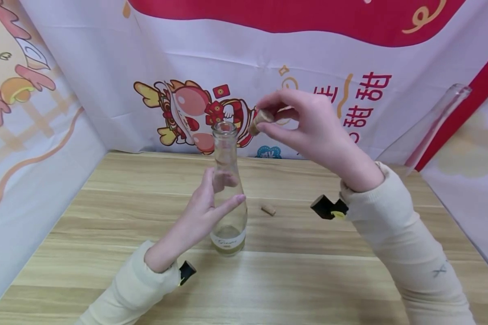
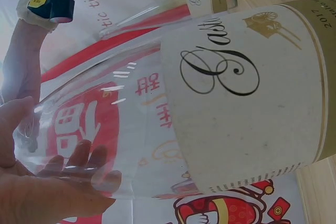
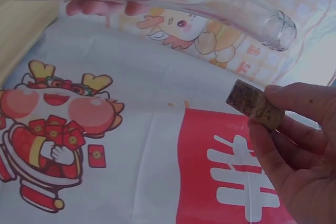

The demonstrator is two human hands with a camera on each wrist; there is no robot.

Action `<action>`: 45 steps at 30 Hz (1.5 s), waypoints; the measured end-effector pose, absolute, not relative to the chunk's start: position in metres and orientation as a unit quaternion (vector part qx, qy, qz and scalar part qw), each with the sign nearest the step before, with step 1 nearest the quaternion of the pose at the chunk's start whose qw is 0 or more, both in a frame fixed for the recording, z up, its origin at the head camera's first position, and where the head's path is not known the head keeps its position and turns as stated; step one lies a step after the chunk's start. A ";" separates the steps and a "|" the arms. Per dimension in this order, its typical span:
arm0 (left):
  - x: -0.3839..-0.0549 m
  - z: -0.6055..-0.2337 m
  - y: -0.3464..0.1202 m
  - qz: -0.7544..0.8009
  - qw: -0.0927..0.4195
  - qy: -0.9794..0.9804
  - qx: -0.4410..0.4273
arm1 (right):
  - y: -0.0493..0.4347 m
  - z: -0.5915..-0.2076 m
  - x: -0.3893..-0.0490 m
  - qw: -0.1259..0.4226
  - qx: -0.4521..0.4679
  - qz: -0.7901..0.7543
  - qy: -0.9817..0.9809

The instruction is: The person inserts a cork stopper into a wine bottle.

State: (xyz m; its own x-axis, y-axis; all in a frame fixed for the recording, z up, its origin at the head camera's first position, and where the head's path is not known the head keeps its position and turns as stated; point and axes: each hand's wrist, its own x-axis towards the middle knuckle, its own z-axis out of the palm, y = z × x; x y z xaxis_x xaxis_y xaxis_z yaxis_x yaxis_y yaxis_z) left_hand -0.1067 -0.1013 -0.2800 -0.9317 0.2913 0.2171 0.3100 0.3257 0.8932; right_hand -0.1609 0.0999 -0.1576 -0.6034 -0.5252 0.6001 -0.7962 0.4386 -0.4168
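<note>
standing upright on the wooden table (image 1: pixel 301 289): one clear glass bottle (image 1: pixel 232 221), likely smooth, slippery and breakable, best gripped at the body below the neck, where it is clasped by the left hand (image 1: pixel 201 207), thumb in front, fingers behind. one cork (image 3: pixel 248 99), likely light and slightly yielding, best taken by its sides; pinched in the right hand (image 1: pixel 311 126) near the bottle's mouth, apart from it.

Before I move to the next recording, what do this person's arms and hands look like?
The left hand and right hand are ungloved. The left sleeve and right sleeve are cream and reach the wrists. A small black device with a touch of yellow sits at the left cuff and right cuff. The right sleeve bears a dark, X-like mark.
</note>
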 end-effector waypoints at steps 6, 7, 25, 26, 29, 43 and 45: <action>-0.106 -0.280 -0.101 -0.554 0.007 -0.812 -0.185 | 0.096 -0.147 -0.157 0.234 0.426 0.379 -0.788; -0.106 -0.280 -0.101 -0.555 0.007 -0.811 -0.186 | 0.095 -0.145 -0.157 0.238 0.430 0.380 -0.783; -0.107 -0.279 -0.101 -0.561 0.013 -0.803 -0.199 | 0.071 -0.132 -0.145 0.252 0.484 0.432 -0.718; -0.107 -0.279 -0.101 -0.561 0.013 -0.803 -0.200 | 0.069 -0.132 -0.145 0.244 0.485 0.444 -0.713; -0.106 -0.279 -0.101 -0.559 0.014 -0.804 -0.201 | 0.066 -0.133 -0.143 0.230 0.491 0.463 -0.701; -0.105 -0.279 -0.099 -0.558 0.009 -0.807 -0.193 | 0.065 -0.140 -0.137 0.231 0.506 0.445 -0.702; -0.105 -0.278 -0.099 -0.557 0.008 -0.808 -0.192 | 0.065 -0.141 -0.137 0.233 0.509 0.444 -0.699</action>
